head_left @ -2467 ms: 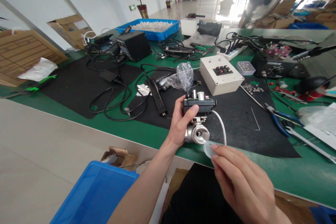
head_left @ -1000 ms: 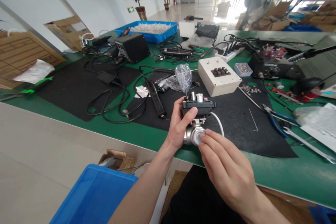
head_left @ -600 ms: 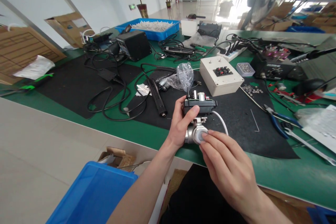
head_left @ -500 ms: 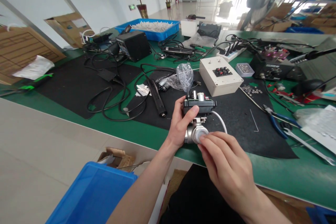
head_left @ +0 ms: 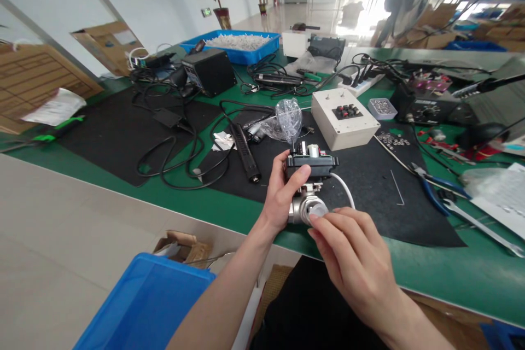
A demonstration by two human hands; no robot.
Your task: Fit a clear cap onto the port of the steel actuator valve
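A motorized ball valve [head_left: 312,166] stands upright near the bench's front edge, its black actuator housing uncovered on top and its metal body below. My left hand [head_left: 283,188] is closed around its left side, thumb across the front of the housing. In the fingertips of my right hand [head_left: 355,251] is a translucent white plastic cap [head_left: 318,210], tilted at the round port of the metal valve body [head_left: 301,212]. Whether the cap's edge still touches the port, I cannot tell. A white cable [head_left: 346,188] curves from the actuator's right side.
Behind the valve are a beige switch box [head_left: 345,120], crumpled clear plastic [head_left: 288,117] and a black cylindrical tool [head_left: 246,156]. To the right lie a hex key [head_left: 397,188], pliers [head_left: 435,191] and a wrench [head_left: 484,228]. A blue bin [head_left: 147,301] stands below the bench.
My right hand has drawn the white cap away from the flat face of the port and tilted it to the right. The left hand and valve have stayed put.
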